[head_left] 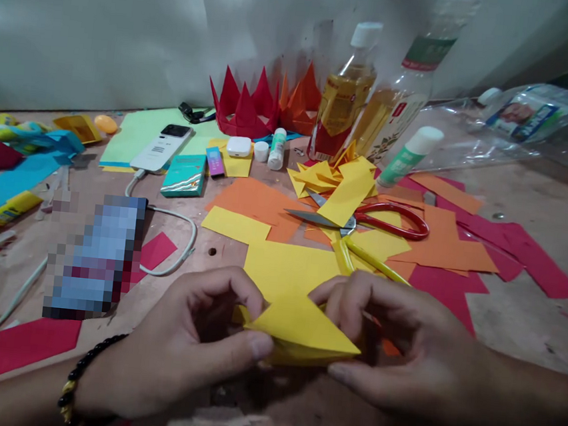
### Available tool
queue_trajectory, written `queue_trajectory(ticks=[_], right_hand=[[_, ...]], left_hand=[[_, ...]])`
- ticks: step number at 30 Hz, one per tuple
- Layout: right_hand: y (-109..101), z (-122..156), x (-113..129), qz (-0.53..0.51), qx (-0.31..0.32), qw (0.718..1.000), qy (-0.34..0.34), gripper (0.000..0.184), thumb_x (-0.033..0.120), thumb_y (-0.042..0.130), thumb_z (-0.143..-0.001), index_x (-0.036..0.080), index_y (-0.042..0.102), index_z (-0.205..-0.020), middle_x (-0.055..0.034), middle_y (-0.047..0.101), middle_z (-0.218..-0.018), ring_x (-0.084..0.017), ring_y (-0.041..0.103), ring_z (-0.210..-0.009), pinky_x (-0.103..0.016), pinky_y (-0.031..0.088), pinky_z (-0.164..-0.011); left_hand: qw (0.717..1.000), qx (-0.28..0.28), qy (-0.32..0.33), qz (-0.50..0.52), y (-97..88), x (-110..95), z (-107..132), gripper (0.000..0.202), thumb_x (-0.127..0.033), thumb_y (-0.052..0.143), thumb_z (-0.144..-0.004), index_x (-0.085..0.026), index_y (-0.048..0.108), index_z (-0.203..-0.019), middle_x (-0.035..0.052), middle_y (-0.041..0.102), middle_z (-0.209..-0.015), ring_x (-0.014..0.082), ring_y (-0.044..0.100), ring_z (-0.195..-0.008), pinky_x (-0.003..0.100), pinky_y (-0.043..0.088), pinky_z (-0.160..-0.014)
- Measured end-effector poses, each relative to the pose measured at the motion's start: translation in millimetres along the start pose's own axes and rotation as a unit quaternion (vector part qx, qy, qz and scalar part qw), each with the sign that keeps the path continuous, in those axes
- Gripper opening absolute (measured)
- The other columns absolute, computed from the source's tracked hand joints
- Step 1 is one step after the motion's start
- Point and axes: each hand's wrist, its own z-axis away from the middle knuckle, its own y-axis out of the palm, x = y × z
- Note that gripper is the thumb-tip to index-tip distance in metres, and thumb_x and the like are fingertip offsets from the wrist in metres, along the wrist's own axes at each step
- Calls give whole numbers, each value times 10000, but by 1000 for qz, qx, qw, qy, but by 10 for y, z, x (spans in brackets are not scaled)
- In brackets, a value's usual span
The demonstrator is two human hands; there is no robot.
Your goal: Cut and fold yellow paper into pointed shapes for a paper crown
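My left hand (191, 341) and my right hand (402, 345) hold a folded piece of yellow paper (300, 328) between them, near the front of the table. Thumbs press along its lower edge, and the fingers arch over the top. A wider yellow sheet (283, 273) lies just beyond the fold, partly under it. Black beads circle my left wrist. Red-handled scissors (394, 220) rest on scraps of paper beyond my right hand, their blades pointing left.
Orange and crimson paper scraps (445, 252) cover the wooden table (529, 324) around the scissors. Two bottles of yellow liquid (345, 98), a glue stick (410, 155) and red folded paper points (247, 102) stand behind them. A white cable (174, 256) curves at left, beside a pixelated object (94, 255).
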Motion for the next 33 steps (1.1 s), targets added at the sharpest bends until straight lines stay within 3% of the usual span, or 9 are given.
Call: queue_trajectory(ticks=[3, 6, 9, 13, 17, 19, 23, 26, 33], right_hand=[[-26, 6, 55, 0, 62, 998, -26, 175, 152, 739, -921, 235, 651, -1048, -56, 759, -1083, -191, 764, -1051, -287, 635, -857], [-71, -28, 136, 40, 148, 986, -69, 371, 90, 721, -934, 268, 649, -1252, -51, 755, -1311, -168, 739, -1208, -298, 623, -966], [-116, -82, 183, 125, 166, 964, -164, 293, 95, 773, -923, 261, 683, -1147, 1, 771, -1297, -122, 711, -1200, -257, 582, -1020], [-137, -113, 151, 192, 171, 940, -225, 301, 117, 824, -872, 256, 626, -1050, 22, 807, -1066, -147, 726, -1137, -317, 542, -1116], [-189, -82, 45, 247, 127, 924, -261, 185, 260, 774, -966, 255, 634, -1087, 23, 748, -892, -154, 715, -1016, -339, 558, -1090], [-248, -73, -9, 303, 109, 895, -308, 109, 324, 611, -1099, 241, 669, -1059, 10, 760, -883, -148, 715, -1013, -351, 525, -1156], [-354, -118, -81, 424, 84, 809, -399, 322, 237, 422, -1163, 201, 696, -998, -55, 816, -1276, -185, 647, -1387, -407, 407, -1309], [-373, -183, -113, 480, 135, 771, -396, 294, 182, 435, -1147, 181, 718, -1068, -32, 780, -1387, -196, 637, -1415, -426, 347, -1350], [-428, -223, -92, 428, 193, 803, -366, 145, 240, 624, -1075, 170, 745, -1115, -65, 784, -1253, -219, 670, -1189, -384, 516, -1071]], left_hand=[[998, 27, 62, -15, -13, 36, 26, 95, -205, 766, -1005, -218, 680, -970, 13, 754, -945, 134, 720, -833, 232, 598, -735], [975, 61, 178, -116, -30, 9, 28, 183, -41, 741, -959, -222, 728, -973, 30, 788, -980, 167, 771, -937, 301, 641, -872], [924, 59, 286, -247, -52, -55, -10, 213, 5, 787, -894, -203, 761, -926, 26, 767, -952, 132, 765, -852, 261, 640, -860], [869, 78, 353, -338, -74, -99, -74, 157, -16, 770, -923, -168, 730, -932, 19, 789, -932, 123, 776, -887, 291, 600, -1037], [857, 52, 371, -355, -110, -81, -93, 175, -29, 748, -945, -186, 682, -984, 13, 829, -1008, 124, 794, -994, 301, 549, -1128], [834, 33, 397, -382, -142, -76, -87, 199, -19, 717, -936, -192, 663, -1017, 12, 838, -1039, 135, 785, -1074, 329, 506, -1184], [764, 56, 424, -484, -204, -70, -82, 175, -57, 645, -862, -190, 678, -971, 17, 843, -1097, 171, 779, -1107, 392, 412, -1263], [730, 118, 415, -531, -214, -53, -102, 167, -149, 584, -912, -176, 736, -974, 53, 842, -1148, 210, 794, -1086, 417, 455, -1220], [676, 97, 333, -650, -140, -29, -161, 198, -271, 593, -1101, -171, 743, -1183, 47, 809, -1235, 239, 754, -985, 414, 601, -864]])
